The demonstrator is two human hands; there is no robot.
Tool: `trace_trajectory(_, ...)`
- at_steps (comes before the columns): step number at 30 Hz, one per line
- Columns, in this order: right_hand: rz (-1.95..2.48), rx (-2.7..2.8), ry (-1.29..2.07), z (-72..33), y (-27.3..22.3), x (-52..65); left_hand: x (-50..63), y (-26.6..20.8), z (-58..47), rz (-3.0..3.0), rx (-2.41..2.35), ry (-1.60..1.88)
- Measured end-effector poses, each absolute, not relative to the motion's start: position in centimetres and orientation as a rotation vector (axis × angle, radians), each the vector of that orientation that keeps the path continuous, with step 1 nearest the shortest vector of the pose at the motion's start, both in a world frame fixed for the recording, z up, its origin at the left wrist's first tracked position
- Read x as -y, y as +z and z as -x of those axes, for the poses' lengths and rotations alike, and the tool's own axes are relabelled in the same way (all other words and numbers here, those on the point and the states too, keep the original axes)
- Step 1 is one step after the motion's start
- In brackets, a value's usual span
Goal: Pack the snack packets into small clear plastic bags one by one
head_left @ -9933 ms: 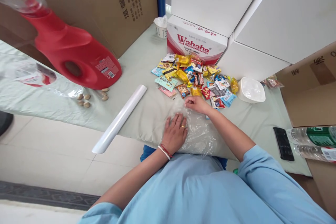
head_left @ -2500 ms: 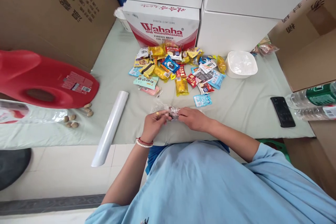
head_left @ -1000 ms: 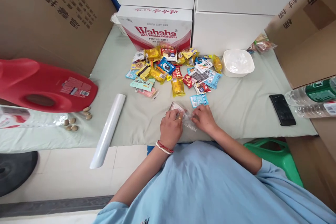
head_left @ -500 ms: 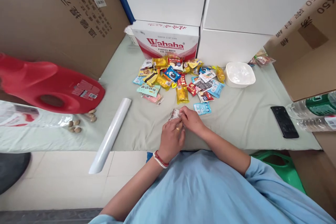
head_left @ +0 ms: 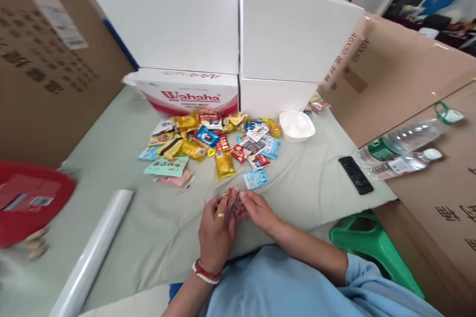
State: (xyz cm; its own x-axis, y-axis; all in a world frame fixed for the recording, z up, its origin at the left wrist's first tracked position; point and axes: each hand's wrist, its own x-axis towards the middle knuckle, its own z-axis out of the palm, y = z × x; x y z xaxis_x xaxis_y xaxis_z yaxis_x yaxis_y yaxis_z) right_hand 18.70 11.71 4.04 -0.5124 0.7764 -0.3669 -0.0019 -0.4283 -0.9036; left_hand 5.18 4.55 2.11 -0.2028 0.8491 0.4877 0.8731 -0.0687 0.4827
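— What is seen nearest the bottom of the frame?
— A small crinkled snack packet [head_left: 233, 200] is pinched between the left hand [head_left: 215, 232] and the right hand [head_left: 260, 212], fingers of both closed on it, just below centre over the pale green cloth-covered table [head_left: 316, 193]. A beaded bracelet is worn on the left wrist.

— And to the sides?
— A smooth white roll of film [head_left: 91, 257] is laid at lower left, a red plastic jug [head_left: 26, 200] at the left edge, a green plastic stool [head_left: 372, 247] at lower right.

— Farther up?
— A glossy heap of wrapped snacks [head_left: 211, 141] is spread at centre, a flat blue sachet [head_left: 255, 179] nearest the hands. A rounded white bowl [head_left: 296, 125] and a flat black phone [head_left: 355, 175] are set to the right, two clear water bottles [head_left: 403, 151] beyond. A Wahaha carton [head_left: 186, 91] and white boxes [head_left: 238, 34] are stacked behind, brown cardboard boxes on either side.
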Motion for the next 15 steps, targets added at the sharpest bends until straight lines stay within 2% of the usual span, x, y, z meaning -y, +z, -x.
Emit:
trace_trajectory(5,1.209,1.007,1.931,-22.3,3.7,-10.4,-4.1,1.9,-7.2,2.338,1.667,-1.053)
trace_trajectory(10,1.377,1.117,1.653,-25.2,2.4,-10.8,-4.7,1.9,-9.2,2.624,1.408,-1.050)
trace_trajectory(15,1.278,1.081,1.324,-32.9,6.0,-16.0,-4.2,-0.3,-4.2,2.626,1.468,-0.991)
